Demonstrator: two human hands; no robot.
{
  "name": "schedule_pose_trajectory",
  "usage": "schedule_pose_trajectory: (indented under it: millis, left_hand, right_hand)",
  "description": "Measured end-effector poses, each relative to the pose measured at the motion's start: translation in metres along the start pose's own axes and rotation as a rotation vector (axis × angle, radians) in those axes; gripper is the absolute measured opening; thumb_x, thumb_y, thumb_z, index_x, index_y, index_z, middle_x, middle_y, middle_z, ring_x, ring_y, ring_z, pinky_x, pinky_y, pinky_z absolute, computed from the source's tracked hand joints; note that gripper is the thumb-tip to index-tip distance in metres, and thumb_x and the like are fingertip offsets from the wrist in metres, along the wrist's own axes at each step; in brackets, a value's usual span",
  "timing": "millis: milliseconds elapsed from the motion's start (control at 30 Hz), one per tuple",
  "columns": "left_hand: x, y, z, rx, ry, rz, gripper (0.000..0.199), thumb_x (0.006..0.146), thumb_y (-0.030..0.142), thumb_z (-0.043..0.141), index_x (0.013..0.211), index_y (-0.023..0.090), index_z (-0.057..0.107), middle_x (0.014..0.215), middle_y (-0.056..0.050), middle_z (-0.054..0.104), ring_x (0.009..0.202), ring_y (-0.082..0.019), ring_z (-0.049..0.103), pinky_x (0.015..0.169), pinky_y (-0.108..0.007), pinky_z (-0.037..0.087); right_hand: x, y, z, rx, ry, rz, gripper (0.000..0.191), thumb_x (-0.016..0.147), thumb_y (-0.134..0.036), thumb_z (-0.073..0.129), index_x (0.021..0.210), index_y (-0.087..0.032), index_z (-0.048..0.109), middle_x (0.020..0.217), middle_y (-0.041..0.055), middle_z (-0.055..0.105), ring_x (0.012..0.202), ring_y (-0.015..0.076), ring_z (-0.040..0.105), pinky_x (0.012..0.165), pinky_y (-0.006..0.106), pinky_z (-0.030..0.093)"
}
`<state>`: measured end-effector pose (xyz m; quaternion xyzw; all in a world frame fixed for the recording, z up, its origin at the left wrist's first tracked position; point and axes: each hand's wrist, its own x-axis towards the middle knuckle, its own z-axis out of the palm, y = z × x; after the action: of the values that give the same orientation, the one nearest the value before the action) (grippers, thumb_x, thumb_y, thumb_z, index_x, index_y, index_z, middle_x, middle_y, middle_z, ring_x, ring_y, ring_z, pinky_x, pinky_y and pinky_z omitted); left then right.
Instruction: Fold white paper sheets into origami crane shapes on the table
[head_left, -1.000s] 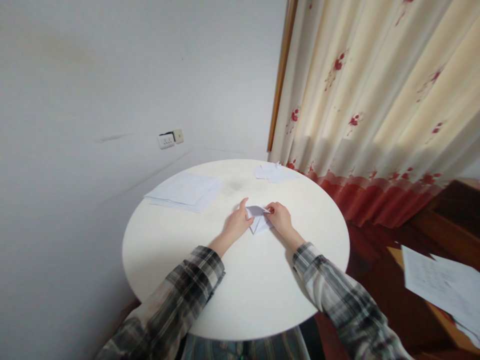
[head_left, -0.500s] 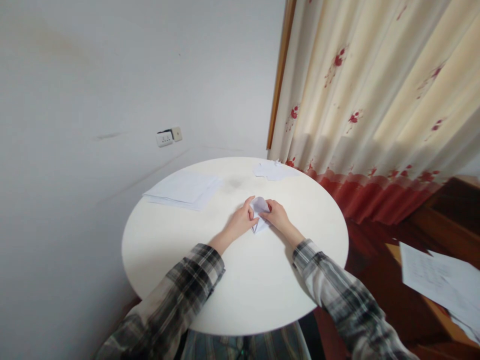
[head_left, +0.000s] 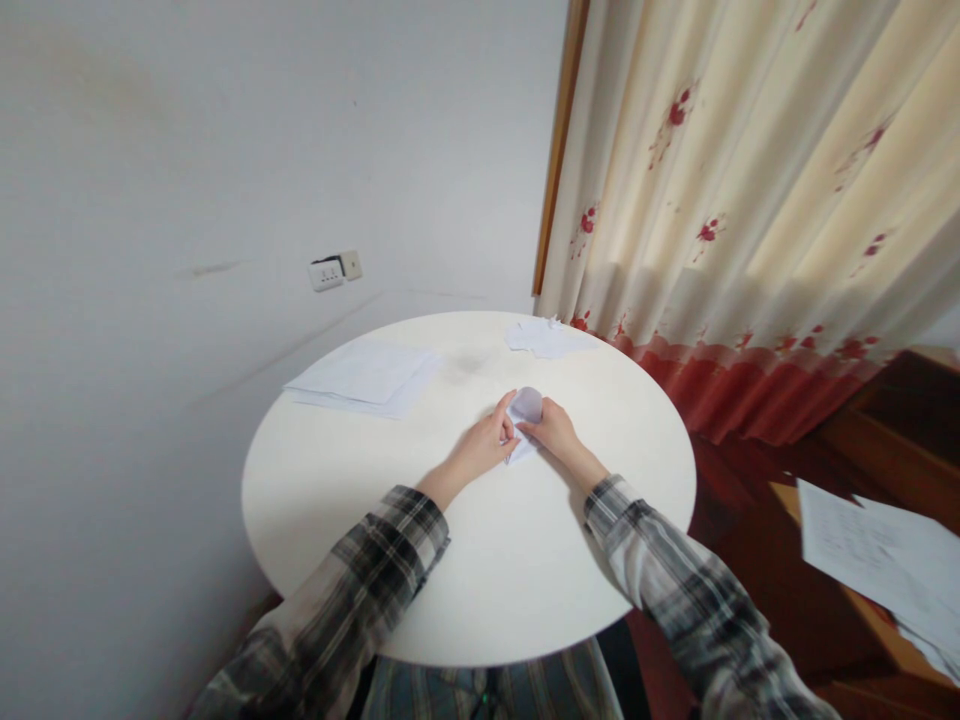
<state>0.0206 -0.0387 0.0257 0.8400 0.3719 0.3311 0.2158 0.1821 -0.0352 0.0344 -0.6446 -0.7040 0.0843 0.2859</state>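
Observation:
A small folded piece of white paper point(head_left: 526, 405) is between my two hands, right of the middle of the round white table point(head_left: 480, 560). Its upper flap is curled up and rounded. My left hand point(head_left: 491, 437) grips the paper's left side, thumb and fingers bent around its edge. On the other side my right hand point(head_left: 553, 428) pinches the right edge, its thumb lying across the front of the paper. The paper's lower tip points toward me. Part of it is hidden behind the fingers.
Flat white sheets point(head_left: 360, 375) lie at the table's back left. Torn paper pieces point(head_left: 544, 338) lie at the back edge. Right of the table, written sheets point(head_left: 870, 550) rest on a brown wooden surface. Behind are a wall socket point(head_left: 327, 275) and a floral curtain point(head_left: 720, 200).
The paper's upper flap has curled more and stands slightly higher and further right. My fingers have shifted a little around it. The view has moved slightly.

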Motion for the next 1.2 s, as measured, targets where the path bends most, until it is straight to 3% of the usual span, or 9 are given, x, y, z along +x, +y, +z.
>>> schedule_pose_trajectory:
  millis: [267,500,833,1067,1200]
  left_hand:
    - [0.0,0.003,-0.003,0.01,-0.013,-0.056,0.065,0.08,0.013,0.044,0.137,0.021,0.014,0.079,0.001,0.059,0.069,-0.011,0.056,0.072,-0.026,0.045]
    - [0.001,-0.006,0.001,0.056,-0.006,0.004,0.073,0.073,0.005,0.045,0.137,0.021,0.015,0.095,-0.004,0.058,0.09,-0.014,0.054,0.086,-0.031,0.043]
    - [0.002,-0.01,0.0,0.058,-0.01,0.011,0.073,0.074,0.005,0.045,0.137,0.021,0.011,0.094,-0.003,0.059,0.087,-0.013,0.055,0.083,-0.028,0.043]
    - [0.002,-0.01,-0.003,0.184,0.1,-0.066,0.077,0.072,0.017,0.059,0.136,0.015,0.015,0.094,-0.006,0.058,0.093,-0.018,0.053,0.086,-0.033,0.041]
    - [0.002,-0.012,-0.004,0.233,0.106,-0.092,0.077,0.072,0.021,0.06,0.135,0.015,0.016,0.1,-0.008,0.059,0.097,-0.02,0.051,0.086,-0.034,0.041]
  right_hand:
    - [0.0,0.0,0.0,0.015,0.005,-0.015,0.032,0.069,-0.029,0.066,0.095,-0.014,0.058,0.09,0.0074,0.062,0.084,0.0196,0.057,0.07,0.027,0.04]
    - [0.0,-0.001,0.0,0.012,0.002,0.011,0.03,0.068,-0.028,0.065,0.094,-0.013,0.059,0.089,0.0076,0.061,0.083,0.0194,0.057,0.068,0.026,0.04]
    - [-0.001,0.0,0.0,0.011,0.005,-0.014,0.028,0.07,-0.027,0.064,0.093,-0.014,0.058,0.089,0.0065,0.06,0.082,0.0177,0.055,0.068,0.026,0.039]
    - [0.001,0.002,0.0,0.004,-0.013,-0.068,0.022,0.07,-0.026,0.063,0.089,-0.015,0.059,0.082,0.0034,0.058,0.075,0.0144,0.05,0.066,0.023,0.035]
    - [0.001,0.003,0.001,0.013,-0.011,-0.07,0.022,0.07,-0.025,0.063,0.09,-0.015,0.059,0.079,0.0025,0.056,0.073,0.0137,0.049,0.064,0.023,0.034]
